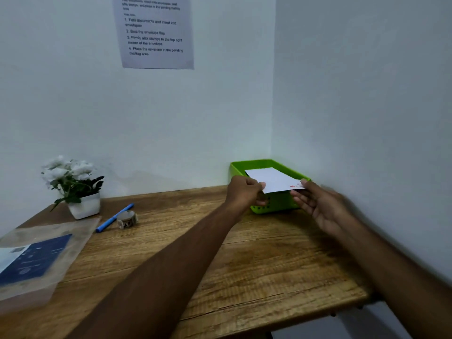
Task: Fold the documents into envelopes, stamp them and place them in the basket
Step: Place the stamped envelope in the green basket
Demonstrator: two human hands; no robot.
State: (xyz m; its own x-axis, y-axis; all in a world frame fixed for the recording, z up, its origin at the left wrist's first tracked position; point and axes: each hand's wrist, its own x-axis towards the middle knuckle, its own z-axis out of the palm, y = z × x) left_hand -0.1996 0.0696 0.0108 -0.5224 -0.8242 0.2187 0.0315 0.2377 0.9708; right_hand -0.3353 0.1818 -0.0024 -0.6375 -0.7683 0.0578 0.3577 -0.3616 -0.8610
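**Envelope held over green basket, both hands on it**

- White envelope (pixel 272 179): above the open top of the green basket (pixel 277 207). Its near edge hangs out past the basket's front wall and its far end sits over the interior. Can't tell whether the far end touches the inside of the basket.
- Small red stamp mark (pixel 293 186) on the envelope's near-right corner; detail too small to read.
- Left hand (pixel 242 192): fingers curled, clamped on the envelope's near-left corner. Knuckles face the camera and the forearm crosses the surface diagonally.
- Right hand (pixel 322 206): palm turned up, motion-blurred. Thumb sits on top of the near-right corner beside the stamp, index finger just under the edge, so it reads as a light pinch. Remaining fingers are straight and spread below the envelope, in front of the basket wall.
- Basket: back-right corner of the wooden surface (pixel 244 253), tight against both walls. Perforated front wall.
- Left side of the surface: white pot of white flowers (pixel 84 206) against the wall. A blue pen (pixel 115 217) lies diagonally, with a small tape roll (pixel 126 218) just beside it.
- Near-left: clear plastic sleeve (pixel 61 241) holding a dark blue printed sheet, partly out of view.
- Wall above: printed instruction sheet (pixel 155 33), numbered steps.
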